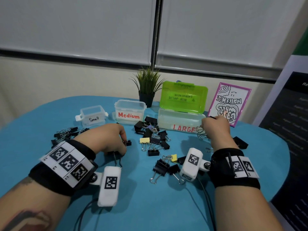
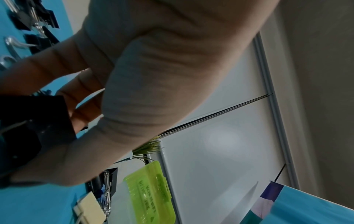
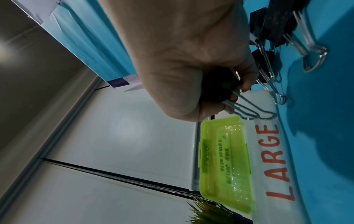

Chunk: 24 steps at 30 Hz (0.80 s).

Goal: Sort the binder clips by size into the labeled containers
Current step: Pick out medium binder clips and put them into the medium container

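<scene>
My left hand (image 1: 122,147) is curled down on the blue table, its fingers and thumb gripping a large black binder clip (image 2: 38,121) whose wire handles trail back toward my wrist. A smaller black clip (image 1: 128,142) lies right at its fingertips. At the right end of the clear container marked LARGE (image 1: 180,122), my right hand (image 1: 205,125) grips a black binder clip (image 3: 216,87) with its silver handles sticking out toward the label. The green lid (image 1: 183,97) stands open. The clear tubs marked Medium (image 1: 129,112) and Small (image 1: 92,116) sit further left.
Mixed black and yellow clips (image 1: 153,135) are heaped mid-table, and more (image 1: 165,165) lie between my wrists. Small clips (image 1: 66,132) cluster at the left. One large clip (image 1: 240,142) lies right of my right hand. A potted plant (image 1: 147,87) and a framed drawing (image 1: 229,104) stand behind.
</scene>
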Available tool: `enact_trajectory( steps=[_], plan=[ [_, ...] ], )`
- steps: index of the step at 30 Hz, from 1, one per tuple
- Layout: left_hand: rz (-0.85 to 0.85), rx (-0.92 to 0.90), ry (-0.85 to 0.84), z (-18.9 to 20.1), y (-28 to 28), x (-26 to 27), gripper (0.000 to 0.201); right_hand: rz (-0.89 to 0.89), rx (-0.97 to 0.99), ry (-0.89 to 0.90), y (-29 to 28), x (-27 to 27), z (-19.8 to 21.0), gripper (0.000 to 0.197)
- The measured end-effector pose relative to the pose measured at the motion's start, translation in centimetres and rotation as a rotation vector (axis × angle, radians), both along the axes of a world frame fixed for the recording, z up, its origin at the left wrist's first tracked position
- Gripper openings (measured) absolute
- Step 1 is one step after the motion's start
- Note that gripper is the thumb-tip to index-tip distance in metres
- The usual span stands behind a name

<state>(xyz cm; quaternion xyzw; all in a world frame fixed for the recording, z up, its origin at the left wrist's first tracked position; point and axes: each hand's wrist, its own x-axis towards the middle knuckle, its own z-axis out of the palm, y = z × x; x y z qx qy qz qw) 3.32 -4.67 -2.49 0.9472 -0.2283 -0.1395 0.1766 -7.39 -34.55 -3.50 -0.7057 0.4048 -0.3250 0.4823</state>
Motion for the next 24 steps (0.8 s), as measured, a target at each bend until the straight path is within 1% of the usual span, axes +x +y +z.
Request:
enact_trajectory(
  steps=[2,3,6,8,11,13,15,17,19,21,22,24],
  plan=[
    [-0.008,0.003,-0.007,0.0,0.0,0.0,0.032,-0.016,-0.031,0.044,-0.1,-0.1,-0.1,0.012],
    [-0.013,0.008,-0.013,0.1,0.0,-0.1,0.032,-0.028,-0.043,0.068,-0.3,-0.2,-0.2,0.007],
    [-0.027,0.015,-0.024,0.1,0.0,-0.2,0.029,-0.096,-0.090,0.166,-1.0,-0.7,-0.1,0.004],
    [-0.031,0.005,-0.016,0.1,0.0,-0.2,0.026,-0.142,-0.097,0.234,-1.3,-0.9,0.0,0.012],
    [-0.024,-0.026,-0.018,0.3,0.0,-0.3,0.023,-0.217,-0.098,0.314,-0.8,-1.2,0.2,0.034],
    [-0.008,-0.070,-0.020,0.5,-0.1,-0.4,0.020,-0.242,-0.143,0.304,0.1,-1.3,0.6,0.040],
    [0.021,-0.184,0.014,0.7,-0.3,-0.3,0.014,-0.242,-0.236,0.217,1.2,-1.0,1.1,0.040],
    [0.057,-0.326,0.062,0.7,-0.5,-0.2,0.010,-0.150,-0.293,0.088,2.5,-0.1,1.5,0.034],
    [0.088,-0.461,0.115,0.8,-0.6,0.0,0.012,0.071,-0.216,-0.033,4.5,1.5,2.1,0.024],
    [0.127,-0.565,0.154,0.7,-0.8,0.3,0.017,0.325,-0.146,-0.017,6.9,3.2,2.5,0.014],
    [0.151,-0.611,0.157,0.6,-0.9,0.6,0.017,0.424,-0.156,0.019,8.1,4.2,2.5,0.010],
    [0.200,-0.708,0.144,0.4,-1.0,1.0,0.014,0.557,-0.229,0.108,10.0,6.3,2.5,0.005]
  ],
)
